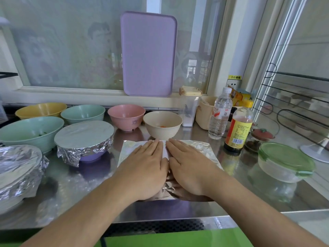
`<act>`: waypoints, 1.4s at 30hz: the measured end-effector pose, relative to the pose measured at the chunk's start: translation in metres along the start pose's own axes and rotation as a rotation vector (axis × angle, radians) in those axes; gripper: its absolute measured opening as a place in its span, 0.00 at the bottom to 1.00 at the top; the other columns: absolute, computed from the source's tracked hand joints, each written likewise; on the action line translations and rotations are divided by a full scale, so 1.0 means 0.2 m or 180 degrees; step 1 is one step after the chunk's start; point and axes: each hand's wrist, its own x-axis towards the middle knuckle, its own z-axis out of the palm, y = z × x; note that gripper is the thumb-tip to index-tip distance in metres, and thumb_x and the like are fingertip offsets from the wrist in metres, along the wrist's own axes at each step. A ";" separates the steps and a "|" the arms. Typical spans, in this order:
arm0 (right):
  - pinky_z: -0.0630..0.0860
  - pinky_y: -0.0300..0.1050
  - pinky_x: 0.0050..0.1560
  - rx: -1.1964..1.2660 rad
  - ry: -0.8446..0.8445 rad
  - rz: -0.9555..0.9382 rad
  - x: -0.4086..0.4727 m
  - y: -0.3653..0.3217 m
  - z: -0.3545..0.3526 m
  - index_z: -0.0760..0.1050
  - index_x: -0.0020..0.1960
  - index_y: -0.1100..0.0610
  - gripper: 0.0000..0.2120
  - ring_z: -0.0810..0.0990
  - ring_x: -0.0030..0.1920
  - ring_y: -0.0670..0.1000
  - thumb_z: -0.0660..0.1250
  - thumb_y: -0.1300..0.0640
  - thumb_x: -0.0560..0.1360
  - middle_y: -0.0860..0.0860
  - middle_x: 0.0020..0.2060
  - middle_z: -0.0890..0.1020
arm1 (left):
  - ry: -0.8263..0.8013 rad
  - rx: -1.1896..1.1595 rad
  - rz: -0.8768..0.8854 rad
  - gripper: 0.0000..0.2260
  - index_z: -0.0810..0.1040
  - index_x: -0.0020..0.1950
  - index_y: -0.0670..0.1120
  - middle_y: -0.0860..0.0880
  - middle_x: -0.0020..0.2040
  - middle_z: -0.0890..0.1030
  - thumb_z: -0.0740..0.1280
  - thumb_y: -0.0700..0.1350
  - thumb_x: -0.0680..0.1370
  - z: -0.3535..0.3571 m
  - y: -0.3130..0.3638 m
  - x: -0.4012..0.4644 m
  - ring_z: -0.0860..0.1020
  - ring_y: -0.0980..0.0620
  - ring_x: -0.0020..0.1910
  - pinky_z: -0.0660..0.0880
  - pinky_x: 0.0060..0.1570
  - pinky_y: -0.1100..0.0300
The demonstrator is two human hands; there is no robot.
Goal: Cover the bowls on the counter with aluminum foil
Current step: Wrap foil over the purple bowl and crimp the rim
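While both hands lie flat with straight fingers, left hand (pixel 148 164) and right hand (pixel 188 162) side by side, neither grip clamped, pressing a square sheet of aluminium foil (pixel 199 152) on the steel bench (pixel 249 193), a foil-covered purple bowl (pixel 85 139) just left, an uncovered beige bowl (pixel 162 124) directly behind the sheet.

We hold both forearms extended forward, the left hand (pixel 147 163) and right hand (pixel 188 161) flat, palms down, fingers straight, thumbs nearly touching.
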 end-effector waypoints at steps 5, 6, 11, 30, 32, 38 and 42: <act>0.57 0.52 0.80 -0.0070 0.0069 -0.0035 0.04 -0.02 -0.02 0.62 0.82 0.59 0.31 0.60 0.81 0.54 0.38 0.50 0.84 0.55 0.80 0.66 | -0.0156 0.0174 0.0057 0.45 0.44 0.86 0.43 0.45 0.86 0.43 0.25 0.60 0.70 0.02 -0.01 0.02 0.42 0.50 0.85 0.47 0.82 0.50; 0.57 0.51 0.80 -0.0079 0.0097 -0.0026 0.04 -0.03 -0.02 0.60 0.83 0.57 0.32 0.59 0.81 0.52 0.38 0.50 0.83 0.53 0.81 0.65 | -0.0208 0.0165 0.0061 0.45 0.44 0.86 0.43 0.45 0.86 0.43 0.25 0.59 0.70 0.02 -0.02 0.02 0.42 0.50 0.85 0.47 0.82 0.50; 0.58 0.53 0.81 -0.0227 0.0078 -0.0101 0.03 -0.04 -0.01 0.58 0.84 0.58 0.37 0.58 0.82 0.54 0.32 0.50 0.80 0.53 0.82 0.63 | 0.0218 -0.0053 -0.0049 0.37 0.60 0.82 0.42 0.45 0.81 0.63 0.35 0.54 0.77 0.03 -0.02 0.08 0.59 0.47 0.82 0.56 0.79 0.52; 0.52 0.53 0.84 0.0184 -0.0029 0.0285 -0.09 0.02 -0.02 0.58 0.84 0.61 0.27 0.53 0.85 0.56 0.49 0.52 0.87 0.57 0.84 0.57 | -0.0241 -0.0032 -0.0270 0.42 0.36 0.85 0.45 0.46 0.85 0.36 0.37 0.70 0.78 -0.08 0.10 -0.19 0.35 0.53 0.83 0.36 0.81 0.57; 0.70 0.65 0.75 -0.0014 -0.0031 0.0096 -0.08 0.03 -0.02 0.78 0.63 0.69 0.21 0.73 0.73 0.70 0.52 0.58 0.83 0.70 0.70 0.76 | -0.0297 0.0035 -0.0245 0.46 0.35 0.84 0.45 0.46 0.85 0.35 0.37 0.74 0.76 -0.10 0.11 -0.20 0.34 0.53 0.83 0.36 0.81 0.55; 0.62 0.65 0.77 -0.0210 -0.0327 -0.0129 0.05 0.00 -0.03 0.73 0.67 0.66 0.44 0.66 0.75 0.67 0.34 0.42 0.73 0.67 0.72 0.72 | -0.0419 0.0222 -0.0110 0.63 0.37 0.85 0.42 0.44 0.85 0.37 0.23 0.82 0.60 -0.08 0.09 -0.17 0.35 0.51 0.83 0.40 0.82 0.52; 0.49 0.54 0.84 0.0349 -0.0219 0.0256 0.05 -0.01 -0.03 0.56 0.85 0.56 0.51 0.52 0.84 0.54 0.31 0.34 0.69 0.52 0.85 0.57 | -0.0608 0.0129 -0.0142 0.58 0.33 0.83 0.42 0.45 0.84 0.34 0.34 0.81 0.66 -0.12 0.09 -0.18 0.32 0.52 0.82 0.36 0.81 0.55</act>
